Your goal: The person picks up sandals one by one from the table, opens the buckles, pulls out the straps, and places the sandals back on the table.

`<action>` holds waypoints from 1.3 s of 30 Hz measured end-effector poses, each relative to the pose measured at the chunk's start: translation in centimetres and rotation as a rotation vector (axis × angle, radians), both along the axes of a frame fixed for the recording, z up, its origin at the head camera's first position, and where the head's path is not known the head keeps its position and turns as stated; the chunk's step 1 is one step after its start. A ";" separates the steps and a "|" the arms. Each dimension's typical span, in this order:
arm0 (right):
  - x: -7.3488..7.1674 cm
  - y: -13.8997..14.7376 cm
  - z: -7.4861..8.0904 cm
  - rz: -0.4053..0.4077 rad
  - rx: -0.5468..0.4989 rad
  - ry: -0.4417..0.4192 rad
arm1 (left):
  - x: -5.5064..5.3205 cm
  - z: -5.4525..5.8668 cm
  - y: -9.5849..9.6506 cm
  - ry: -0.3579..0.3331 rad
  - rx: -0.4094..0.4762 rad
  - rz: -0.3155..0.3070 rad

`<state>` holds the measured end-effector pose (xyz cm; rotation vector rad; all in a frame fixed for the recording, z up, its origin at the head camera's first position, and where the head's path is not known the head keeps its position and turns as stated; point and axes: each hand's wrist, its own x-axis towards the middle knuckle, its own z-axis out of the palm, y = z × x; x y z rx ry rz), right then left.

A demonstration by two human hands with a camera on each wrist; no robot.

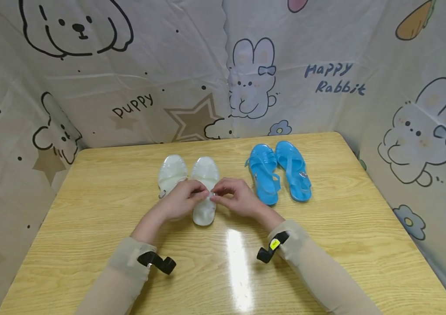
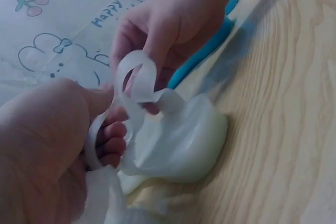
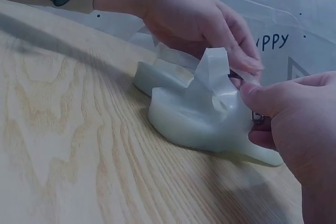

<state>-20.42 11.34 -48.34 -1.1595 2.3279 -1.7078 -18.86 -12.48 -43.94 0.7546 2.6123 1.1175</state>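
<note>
Two pale translucent sandals stand side by side; the right-hand sandal (image 1: pixel 204 215) lies under both hands, toe pointing away. My left hand (image 1: pixel 181 199) pinches its ankle strap between thumb and fingers. Close beside it, fingertips nearly meeting, my right hand (image 1: pixel 236 197) pinches the strap at a small metal buckle (image 3: pixel 257 116). In the left wrist view the strap (image 2: pixel 137 57) rises in a loop between the hands. The other pale sandal (image 1: pixel 172 168) sits just left, partly covered by the left hand; a buckle shows at its side.
A pair of blue sandals, one (image 1: pixel 264 166) beside the other (image 1: pixel 291 162), stands right of the hands. All rest on a wooden table (image 1: pixel 101 210). Behind and at the sides hangs a printed cloth (image 1: pixel 199 65). Both wrists wear small black cameras.
</note>
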 end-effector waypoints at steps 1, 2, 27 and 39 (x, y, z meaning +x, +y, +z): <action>0.0 -0.1 0.0 0.000 0.000 0.006 | 0.0 0.0 0.1 0.000 0.008 -0.001; 0.0 -0.1 0.0 -0.001 0.000 0.010 | 0.0 -0.1 0.2 0.005 0.014 -0.001; 0.3 0.0 0.4 -0.023 0.068 -0.084 | 1.0 -1.1 -1.1 0.221 0.185 0.172; 0.2 0.2 0.6 -0.035 0.097 -0.101 | 1.0 -0.5 -0.9 0.272 0.116 0.246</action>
